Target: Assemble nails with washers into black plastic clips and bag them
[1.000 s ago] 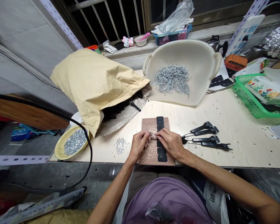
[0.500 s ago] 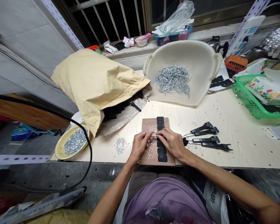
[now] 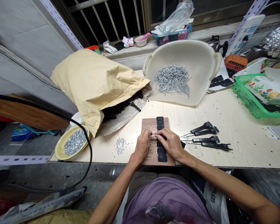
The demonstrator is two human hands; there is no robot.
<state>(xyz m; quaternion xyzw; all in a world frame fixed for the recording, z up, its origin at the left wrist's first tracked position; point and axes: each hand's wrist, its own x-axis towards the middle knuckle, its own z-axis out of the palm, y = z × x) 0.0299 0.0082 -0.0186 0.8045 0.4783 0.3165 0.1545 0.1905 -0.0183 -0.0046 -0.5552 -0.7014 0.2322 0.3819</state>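
Note:
Over the brown board (image 3: 151, 160), my left hand (image 3: 142, 144) and my right hand (image 3: 171, 143) meet with closed, pinching fingertips. A thin metal pin (image 3: 153, 134) shows between them; its ends are hidden by the fingers. Something dark shows under the right fingers, and I cannot make out whether it is held or lies on the board. A row of black pads (image 3: 162, 158) runs down the board, partly covered by my right hand. Pale small bits (image 3: 151, 155) are scattered around the left fingers. Right of my right hand lie several black-handled tools with thin metal shafts (image 3: 206, 140).
A small pile of metal bits (image 3: 120, 146) lies to the left, near a yellow bowl (image 3: 58, 149) of similar pieces. A paper sack (image 3: 95, 77) with black parts stands behind. A white basin (image 3: 200, 71) holds metal pins (image 3: 172, 79). A green basket (image 3: 249, 99) sits right.
My left hand has turned, its fingers now curled more tightly with the knuckles up. My right fingers have shifted slightly, still pinching close to the left ones.

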